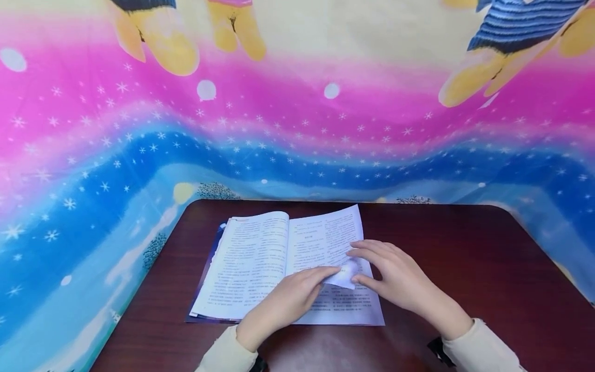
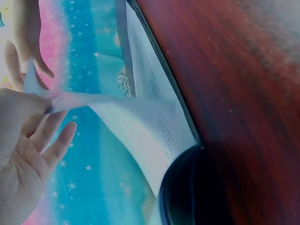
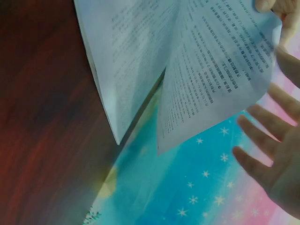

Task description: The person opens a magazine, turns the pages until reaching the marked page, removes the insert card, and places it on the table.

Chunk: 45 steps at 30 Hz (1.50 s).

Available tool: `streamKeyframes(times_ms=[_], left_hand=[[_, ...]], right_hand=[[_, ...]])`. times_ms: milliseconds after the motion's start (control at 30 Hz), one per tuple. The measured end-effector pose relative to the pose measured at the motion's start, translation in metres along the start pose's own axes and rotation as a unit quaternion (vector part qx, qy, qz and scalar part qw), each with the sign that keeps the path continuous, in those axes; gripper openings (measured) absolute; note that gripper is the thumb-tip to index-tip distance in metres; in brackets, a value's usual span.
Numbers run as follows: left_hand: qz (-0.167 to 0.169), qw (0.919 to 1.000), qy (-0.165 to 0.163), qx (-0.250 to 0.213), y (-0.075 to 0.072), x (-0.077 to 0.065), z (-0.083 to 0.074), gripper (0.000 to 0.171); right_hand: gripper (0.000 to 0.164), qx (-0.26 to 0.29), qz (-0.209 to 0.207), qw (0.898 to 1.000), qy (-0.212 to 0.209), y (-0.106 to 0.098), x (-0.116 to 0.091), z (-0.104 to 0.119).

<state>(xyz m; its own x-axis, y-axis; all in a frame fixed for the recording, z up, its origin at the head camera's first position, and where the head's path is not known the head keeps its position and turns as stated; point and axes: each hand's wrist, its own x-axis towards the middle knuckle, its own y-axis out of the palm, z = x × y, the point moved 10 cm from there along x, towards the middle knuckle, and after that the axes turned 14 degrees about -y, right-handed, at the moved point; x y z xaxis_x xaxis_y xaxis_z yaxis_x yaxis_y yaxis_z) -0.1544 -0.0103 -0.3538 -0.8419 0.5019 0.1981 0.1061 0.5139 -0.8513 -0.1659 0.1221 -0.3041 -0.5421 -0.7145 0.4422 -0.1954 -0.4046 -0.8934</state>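
The raised page (image 1: 343, 276) lies between the two hands, over the right half of the magazine (image 1: 246, 268), which is spread on the counter (image 1: 465, 248) with its spine running away from the person. The left hand (image 1: 285, 302) is the nearer: its thumb and fingers pinch the page by its edge, as the left wrist view shows, and the paper runs from there back down to the magazine in a narrow, curving sweep. The right hand (image 1: 402, 279) sits just beside the page on its outer side, fingers long and spread, thumb apart from them. Whether any right fingertip touches the paper cannot be told.

In pose, the left forearm comes in from the near edge of the magazine, close to the spine, and slants away and to the right, so that the fingers point toward the other hand. The right forearm comes from the near right, beyond the magazine's outer edge, and slants away and to the left, back of the hand upward, fingers reaching over the printed columns.
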Motion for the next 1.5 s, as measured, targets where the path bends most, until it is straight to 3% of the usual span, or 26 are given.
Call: streamKeyframes(times_ms=[167, 333, 667, 933, 1133, 1300, 1400, 1500], left_hand=[[-0.012, 0.9998, -0.013, -0.012, -0.004, -0.003, 0.008, 0.054], [-0.047, 0.9977, -0.026, -0.041, -0.017, -0.009, 0.017, 0.063], [-0.124, 0.9885, -0.069, -0.052, -0.051, -0.028, 0.048, 0.078], [-0.15, 0.9794, -0.127, -0.047, -0.066, -0.047, 0.077, 0.086], [-0.172, 0.9755, -0.135, -0.024, -0.075, -0.064, 0.094, 0.087], [-0.2, 0.9678, -0.152, 0.007, -0.086, -0.084, 0.109, 0.089], [-0.202, 0.9617, -0.185, 0.003, -0.091, -0.092, 0.12, 0.091], [-0.192, 0.9535, -0.232, -0.018, -0.095, -0.1, 0.129, 0.092]], right_hand=[[0.045, 0.027, -0.058, 0.998, 0.001, -0.008, -0.007, 0.004], [0.041, 0.033, -0.07, 0.997, 0.007, -0.007, -0.014, 0.002], [0.031, 0.036, -0.036, 0.998, 0.024, 0.011, -0.024, -0.016], [0.028, 0.041, 0.005, 0.999, 0.025, 0.02, -0.028, -0.024], [0.028, 0.034, 0.036, 0.998, 0.025, 0.031, -0.036, -0.025], [0.03, 0.014, 0.035, 0.999, 0.007, 0.037, -0.045, -0.026], [0.032, -0.002, 0.044, 0.999, -0.004, 0.041, -0.051, -0.027], [0.036, -0.003, 0.078, 0.997, -0.003, 0.049, -0.058, -0.029]])
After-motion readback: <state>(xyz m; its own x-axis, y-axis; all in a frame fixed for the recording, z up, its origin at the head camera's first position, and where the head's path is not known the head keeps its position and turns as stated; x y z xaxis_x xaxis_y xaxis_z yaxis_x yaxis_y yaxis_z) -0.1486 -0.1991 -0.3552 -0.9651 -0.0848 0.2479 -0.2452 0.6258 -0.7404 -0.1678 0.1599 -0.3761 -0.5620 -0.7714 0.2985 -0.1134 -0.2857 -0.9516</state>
